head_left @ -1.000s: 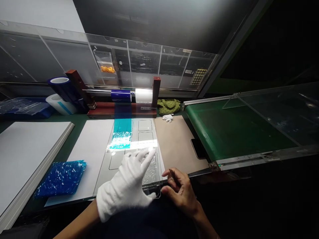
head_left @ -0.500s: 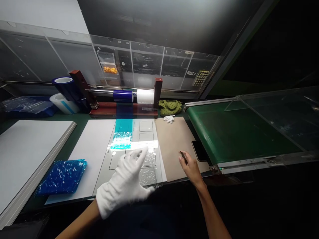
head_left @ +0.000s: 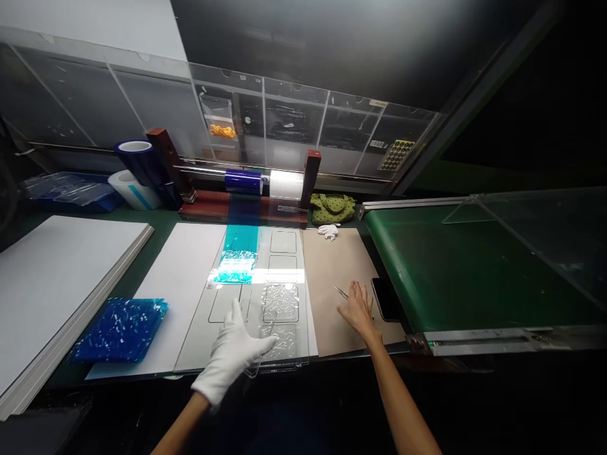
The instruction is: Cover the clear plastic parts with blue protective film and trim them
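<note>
My left hand (head_left: 234, 351), in a white glove, is at the near edge of a grey template sheet (head_left: 199, 328) with rectangular outlines. Its thumb and fingers close on the edge of a clear embossed plastic sheet (head_left: 263, 336), which tilts up off the template. Another clear embossed piece (head_left: 281, 302) lies flat in an outline just beyond. My bare right hand (head_left: 358, 309) lies flat on brown paper (head_left: 332, 265), fingers stretched out and holding nothing. Thin tweezers (head_left: 340, 292) rest by its fingertips, and a dark phone (head_left: 386, 300) lies just to its right.
A green conveyor belt (head_left: 450, 265) runs along the right. At the back a holder carries a blue film roll (head_left: 243, 181), with a strip of film (head_left: 239, 253) pulled onto the template. A blue-filmed stack (head_left: 118, 328) and white boards (head_left: 57, 278) lie left.
My right hand left the clear sheet, moved right onto the brown paper and flattened; the tweezers now lie beside it. My left hand drew back toward the near edge, tilting the clear sheet up.
</note>
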`<state>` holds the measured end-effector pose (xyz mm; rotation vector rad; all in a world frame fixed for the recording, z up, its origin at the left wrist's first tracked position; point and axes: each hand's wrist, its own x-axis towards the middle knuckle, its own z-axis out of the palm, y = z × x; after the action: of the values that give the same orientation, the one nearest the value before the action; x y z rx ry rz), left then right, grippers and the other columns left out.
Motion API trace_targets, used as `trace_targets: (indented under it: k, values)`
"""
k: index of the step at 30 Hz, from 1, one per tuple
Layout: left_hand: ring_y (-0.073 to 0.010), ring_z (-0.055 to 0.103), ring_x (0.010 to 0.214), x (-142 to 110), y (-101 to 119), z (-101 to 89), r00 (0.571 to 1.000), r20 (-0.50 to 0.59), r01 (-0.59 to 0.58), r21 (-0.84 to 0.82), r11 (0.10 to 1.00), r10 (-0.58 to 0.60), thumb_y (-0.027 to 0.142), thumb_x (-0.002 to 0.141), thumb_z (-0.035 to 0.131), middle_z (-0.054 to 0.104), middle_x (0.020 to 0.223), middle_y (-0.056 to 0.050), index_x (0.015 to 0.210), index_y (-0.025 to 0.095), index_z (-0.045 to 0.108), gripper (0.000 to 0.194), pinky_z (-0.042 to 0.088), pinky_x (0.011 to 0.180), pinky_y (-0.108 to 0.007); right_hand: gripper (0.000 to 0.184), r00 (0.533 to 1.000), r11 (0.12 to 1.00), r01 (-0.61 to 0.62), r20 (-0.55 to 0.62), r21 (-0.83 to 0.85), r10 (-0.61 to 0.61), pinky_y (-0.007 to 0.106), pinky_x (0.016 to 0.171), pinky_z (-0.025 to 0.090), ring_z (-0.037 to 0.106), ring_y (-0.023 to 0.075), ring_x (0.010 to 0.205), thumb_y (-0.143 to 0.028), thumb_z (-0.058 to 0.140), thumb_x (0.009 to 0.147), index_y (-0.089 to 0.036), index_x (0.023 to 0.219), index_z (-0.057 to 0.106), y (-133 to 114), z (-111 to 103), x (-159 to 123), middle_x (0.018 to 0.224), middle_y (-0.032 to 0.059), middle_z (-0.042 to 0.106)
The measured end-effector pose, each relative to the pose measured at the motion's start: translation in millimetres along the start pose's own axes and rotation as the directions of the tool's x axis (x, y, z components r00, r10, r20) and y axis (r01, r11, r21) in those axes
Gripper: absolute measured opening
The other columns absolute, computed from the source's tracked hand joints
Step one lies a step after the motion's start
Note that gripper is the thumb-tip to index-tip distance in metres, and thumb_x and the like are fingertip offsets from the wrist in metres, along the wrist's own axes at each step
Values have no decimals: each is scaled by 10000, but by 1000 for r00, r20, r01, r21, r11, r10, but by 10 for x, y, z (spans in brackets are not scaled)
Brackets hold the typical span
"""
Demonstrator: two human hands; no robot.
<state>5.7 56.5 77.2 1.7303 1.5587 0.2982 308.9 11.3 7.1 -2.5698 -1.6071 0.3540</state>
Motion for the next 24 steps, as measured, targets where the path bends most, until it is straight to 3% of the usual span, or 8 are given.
trace_targets:
  k: [2, 5, 8, 11, 16, 20, 22, 24]
  values:
    - [-492, 373, 1219, 55, 82, 73, 992, -128, 6, 171, 985, 16, 573, 537, 694, 368, 1383, -237, 1366, 184, 313, 992, 392, 888, -605, 919, 988, 988, 152, 1, 15, -152, 586, 1090, 88, 66, 346, 1393, -429, 606, 752, -69, 1452, 132, -286, -73, -238, 1490, 196, 224]
    - [-499, 431, 1150, 103, 185, 149, 972, -216, -24, 306, 952, 94, 518, 555, 686, 431, 1340, -225, 1346, 211, 358, 910, 410, 810, -607, 1131, 918, 913, 396, -43, 96, -394, 552, 1110, 103, 98, 327, 1395, -556, 671, 658, -72, 1461, 40, -790, -161, -591, 1487, 200, 232]
    - [-490, 473, 1084, 154, 219, 227, 949, -287, -16, 362, 932, 128, 512, 576, 660, 422, 1315, -280, 1398, 128, 246, 998, 421, 758, -601, 1172, 858, 844, 514, -77, 153, -508, 564, 1102, 136, 142, 333, 1387, -501, 706, 627, -55, 1458, 10, -1204, -164, -748, 1478, 218, 241]
    - [-477, 489, 1054, 223, 223, 296, 937, -319, -7, 392, 920, 143, 449, 651, 603, 413, 1303, -320, 1416, 68, 185, 951, 429, 728, -600, 1062, 841, 829, 539, -54, 148, -538, 579, 1100, 125, 177, 347, 1377, -354, 663, 641, 4, 1443, 66, -1434, -75, -710, 1468, 250, 234]
    - [-444, 481, 1108, 329, 281, 343, 929, -343, -6, 359, 933, 138, 274, 795, 394, 405, 1354, -247, 1420, 126, 229, 663, 434, 743, -550, 936, 830, 826, 558, -41, 87, -556, 553, 1105, 163, 245, 358, 1350, -196, 569, 599, 83, 1400, 173, -1490, 110, -532, 1433, 289, 287]
    - [-475, 319, 1250, 392, 220, 321, 904, -402, 3, 345, 939, 145, 558, 693, 521, 193, 1466, -281, 1445, 83, 67, 998, 331, 879, -643, 1002, 763, 764, 644, -112, 42, -637, 570, 1102, 150, 249, 352, 1349, -284, 599, 662, 63, 1422, 46, -1315, 181, -173, 1427, 287, 300]
    - [-461, 254, 1289, 390, 84, 295, 880, -466, 108, 381, 918, 90, 659, 610, 555, 147, 1478, -284, 1444, 63, 3, 1165, 272, 930, -667, 1038, 741, 750, 662, -146, -3, -655, 580, 1104, 115, 233, 343, 1359, -310, 618, 699, 29, 1432, -34, -1194, 202, 125, 1441, 274, 282]
    - [-422, 244, 1301, 344, -110, 281, 851, -524, 220, 418, 882, 36, 687, 610, 535, 177, 1470, -280, 1440, 38, -10, 1186, 285, 947, -634, 1062, 729, 743, 666, -160, -57, -666, 588, 1103, 88, 224, 342, 1363, -314, 641, 719, 0, 1434, -79, -1088, 229, 454, 1449, 267, 272]
